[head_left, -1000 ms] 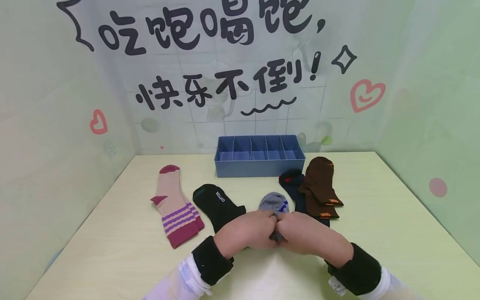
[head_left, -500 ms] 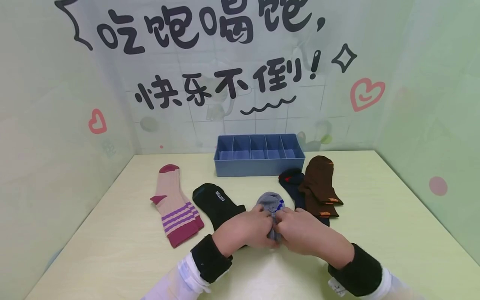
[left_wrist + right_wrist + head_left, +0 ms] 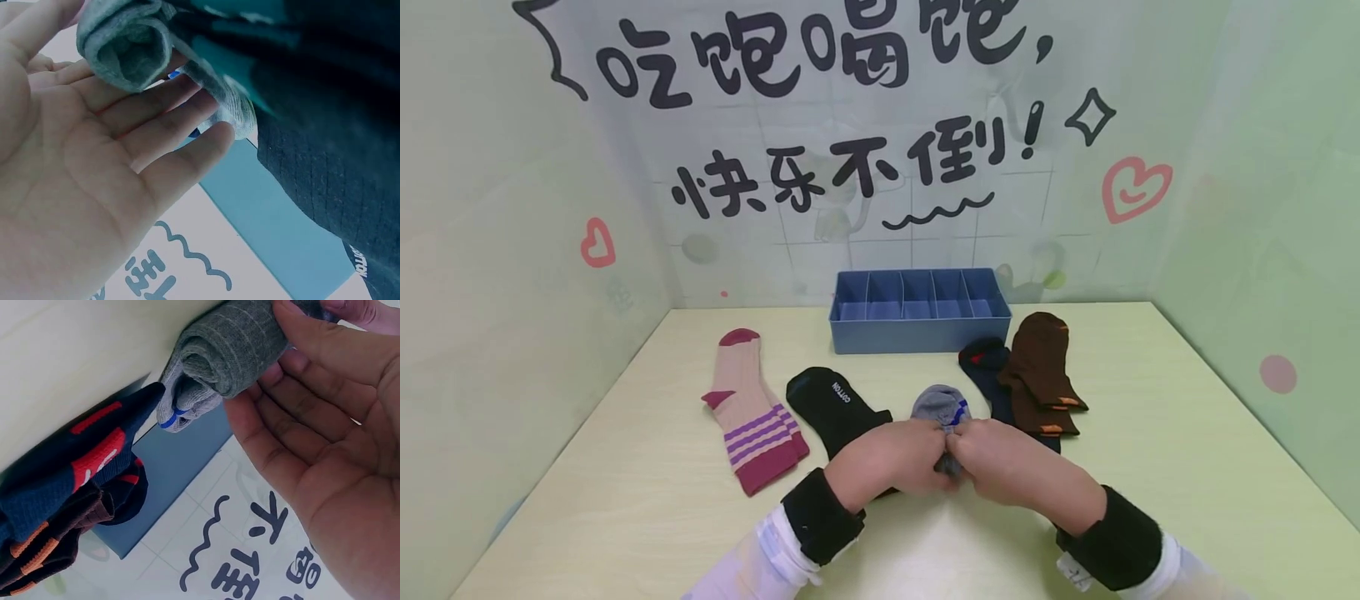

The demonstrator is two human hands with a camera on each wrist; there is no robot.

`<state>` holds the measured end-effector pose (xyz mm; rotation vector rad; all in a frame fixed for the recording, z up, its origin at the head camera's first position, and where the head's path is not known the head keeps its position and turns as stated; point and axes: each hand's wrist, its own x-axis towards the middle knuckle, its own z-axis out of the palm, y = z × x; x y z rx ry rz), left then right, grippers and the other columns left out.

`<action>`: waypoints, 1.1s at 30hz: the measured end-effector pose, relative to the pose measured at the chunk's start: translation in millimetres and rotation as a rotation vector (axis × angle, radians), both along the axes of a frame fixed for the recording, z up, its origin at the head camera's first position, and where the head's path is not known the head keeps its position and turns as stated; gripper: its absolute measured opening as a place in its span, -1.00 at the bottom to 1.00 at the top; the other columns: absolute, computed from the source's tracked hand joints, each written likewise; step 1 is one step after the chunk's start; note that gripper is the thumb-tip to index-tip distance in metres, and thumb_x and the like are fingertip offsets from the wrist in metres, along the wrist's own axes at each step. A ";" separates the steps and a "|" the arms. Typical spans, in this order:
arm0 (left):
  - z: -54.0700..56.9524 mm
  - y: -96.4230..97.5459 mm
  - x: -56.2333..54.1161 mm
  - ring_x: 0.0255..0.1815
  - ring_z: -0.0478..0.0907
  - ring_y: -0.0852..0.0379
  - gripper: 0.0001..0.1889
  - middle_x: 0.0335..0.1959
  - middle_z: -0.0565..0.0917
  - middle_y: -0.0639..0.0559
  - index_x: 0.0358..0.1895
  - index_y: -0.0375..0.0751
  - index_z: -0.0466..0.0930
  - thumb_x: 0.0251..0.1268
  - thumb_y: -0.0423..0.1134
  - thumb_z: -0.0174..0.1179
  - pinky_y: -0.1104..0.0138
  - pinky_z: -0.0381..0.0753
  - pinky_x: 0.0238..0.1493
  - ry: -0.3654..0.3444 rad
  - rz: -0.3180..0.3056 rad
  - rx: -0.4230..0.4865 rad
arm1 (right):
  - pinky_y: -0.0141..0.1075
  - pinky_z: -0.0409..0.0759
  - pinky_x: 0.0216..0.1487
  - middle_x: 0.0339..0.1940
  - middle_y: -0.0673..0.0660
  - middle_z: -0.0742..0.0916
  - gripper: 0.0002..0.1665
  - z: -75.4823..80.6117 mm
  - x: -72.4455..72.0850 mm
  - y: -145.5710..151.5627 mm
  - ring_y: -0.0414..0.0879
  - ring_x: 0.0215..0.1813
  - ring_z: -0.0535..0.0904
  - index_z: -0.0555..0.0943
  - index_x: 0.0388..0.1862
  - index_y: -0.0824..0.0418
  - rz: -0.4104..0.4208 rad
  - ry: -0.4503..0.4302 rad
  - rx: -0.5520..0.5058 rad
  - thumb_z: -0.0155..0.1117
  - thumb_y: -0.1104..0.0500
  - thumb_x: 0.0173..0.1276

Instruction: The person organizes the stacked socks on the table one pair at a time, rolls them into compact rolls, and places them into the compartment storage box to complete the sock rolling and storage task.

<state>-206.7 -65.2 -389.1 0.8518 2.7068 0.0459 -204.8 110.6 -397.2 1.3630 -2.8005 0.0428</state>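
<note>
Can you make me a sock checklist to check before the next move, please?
1. Left hand on the gray sock bundle: ok, holding it.
2. Right hand on it too: ok, thumb on the roll.
3. Bundle rolled right to the end: not ok, an unrolled part sticks out.
4. Roll tight enough to stay: cannot tell.
5. Blue box standing upright: ok, compartments facing up.
6. Brown socks apart from navy socks: not ok, they overlap.

The left hand and right hand are bare. Wide black wristbands adjoin white, lilac-tinged sleeves; a small whitish tag shows beneath the right one.
</note>
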 end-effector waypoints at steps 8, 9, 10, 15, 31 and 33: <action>0.7 1.7 -1.1 0.00 0.64 0.24 -0.54 0.16 0.71 0.10 0.17 -0.09 0.74 0.41 0.14 0.38 0.35 0.64 0.16 -0.067 -0.034 0.044 | -0.34 0.39 -0.37 -0.56 -0.07 0.54 -0.71 2.3 0.2 5.1 -0.24 -0.50 0.36 0.56 -0.54 0.05 0.020 -0.041 0.020 0.48 0.33 0.20; 1.0 2.0 -1.1 -0.04 0.62 0.25 -0.54 0.11 0.72 0.11 0.15 -0.10 0.74 0.41 0.15 0.38 0.36 0.64 0.13 -0.079 -0.037 0.049 | -0.35 0.37 -0.38 -0.56 -0.08 0.52 -0.70 2.6 -0.1 6.1 -0.25 -0.50 0.35 0.55 -0.55 0.05 0.025 -0.057 0.019 0.46 0.33 0.22; 1.2 2.4 -0.8 -0.08 0.60 0.26 -0.54 0.05 0.71 0.12 0.14 -0.11 0.74 0.41 0.14 0.38 0.37 0.63 0.09 -0.091 -0.038 0.056 | -0.36 0.35 -0.39 -0.57 -0.09 0.51 -0.69 2.7 -0.4 7.1 -0.26 -0.51 0.33 0.55 -0.55 0.04 0.028 -0.075 0.015 0.46 0.34 0.23; 2.7 3.6 2.3 -0.15 0.55 0.26 -0.55 0.01 0.69 0.12 0.08 -0.14 0.75 0.40 0.14 0.39 0.41 0.60 0.05 -0.093 -0.059 0.051 | -0.36 0.37 -0.39 -0.55 -0.11 0.51 -0.72 3.1 -1.9 10.8 -0.28 -0.50 0.33 0.59 -0.52 0.05 0.032 -0.144 -0.002 0.44 0.38 0.22; 4.4 4.7 4.0 -0.29 0.52 0.23 -0.59 -0.24 0.62 0.06 0.25 -0.30 0.50 0.58 -0.09 0.25 0.44 0.47 -0.14 -0.051 -0.083 0.051 | -0.41 0.40 -0.32 -0.49 -0.11 0.50 -0.80 -0.6 -19.9 16.4 -0.29 -0.41 0.36 0.55 -0.31 0.14 -0.058 -0.383 -0.131 0.29 0.39 0.48; 5.3 5.1 3.8 -0.31 0.53 0.23 -0.53 -0.25 0.64 0.05 0.31 -0.29 0.45 0.54 -0.09 0.29 0.43 0.49 -0.17 -0.045 -0.074 0.061 | -0.41 0.49 -0.28 -0.43 -0.08 0.60 -0.86 -0.1 -21.7 16.8 -0.29 -0.37 0.44 0.60 -0.21 0.16 -0.105 -0.412 -0.145 0.31 0.39 0.47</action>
